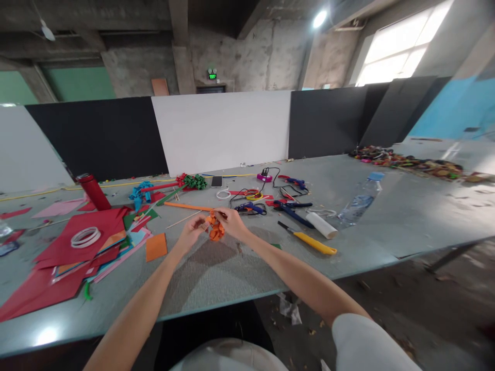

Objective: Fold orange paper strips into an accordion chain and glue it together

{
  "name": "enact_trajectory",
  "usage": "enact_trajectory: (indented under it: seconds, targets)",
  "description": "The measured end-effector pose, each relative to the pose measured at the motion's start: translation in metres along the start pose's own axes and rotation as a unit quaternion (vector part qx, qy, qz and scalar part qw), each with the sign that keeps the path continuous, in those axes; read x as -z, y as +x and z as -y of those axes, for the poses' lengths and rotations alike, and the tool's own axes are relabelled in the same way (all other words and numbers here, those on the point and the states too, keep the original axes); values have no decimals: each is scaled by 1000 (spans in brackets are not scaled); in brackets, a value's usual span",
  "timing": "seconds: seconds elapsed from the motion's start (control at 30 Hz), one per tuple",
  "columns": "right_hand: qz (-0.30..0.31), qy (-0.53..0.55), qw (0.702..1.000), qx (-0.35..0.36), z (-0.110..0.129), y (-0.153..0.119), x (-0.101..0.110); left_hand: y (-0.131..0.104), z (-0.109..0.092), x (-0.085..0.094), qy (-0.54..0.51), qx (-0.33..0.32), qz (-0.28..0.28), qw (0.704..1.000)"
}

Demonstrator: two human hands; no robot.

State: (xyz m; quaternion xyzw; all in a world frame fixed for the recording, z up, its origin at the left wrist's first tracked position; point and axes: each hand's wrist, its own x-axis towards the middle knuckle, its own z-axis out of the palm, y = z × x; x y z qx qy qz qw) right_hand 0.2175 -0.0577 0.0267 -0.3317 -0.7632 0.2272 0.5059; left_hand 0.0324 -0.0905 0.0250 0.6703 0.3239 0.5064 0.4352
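Note:
An orange paper flower [217, 233] hangs between my two hands, just over the table, with curled petals. My right hand [231, 222] is closed on its upper right side. At its left edge, my left hand [192, 231] has its fingers pinched together on the paper; the fingertips are small and partly hidden. An orange paper-wrapped stick [185, 206] runs leftward from behind the flower. To the left of my hands lies an orange paper square [156, 247]. A thin wooden stick [181, 220] rests beyond my left hand.
Left: red paper sheets [58, 242], tape rolls [85, 237], a red bottle [94, 191]. Behind: green paper flower [196, 181], blue paper flower [141, 194], phone [217, 181], glue gun [250, 207]. Right: yellow-handled knife [313, 242], pliers [294, 212], white roll [322, 225], water bottle [361, 201].

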Motion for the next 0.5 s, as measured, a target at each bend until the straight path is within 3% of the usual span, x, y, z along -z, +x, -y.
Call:
enact_trajectory:
  seconds: [0.2,0.33,0.5]
  targets:
    - [-1,47,999,-19,-5,-1,-5,0,-3,-2,19,-47,-36,998]
    - [-3,64,998,18,0,-3,-3,1,-3,-2,31,-53,-49,997]
    - [30,7,997,70,10,-3,4,1,-4,-2,27,-33,-28,999]
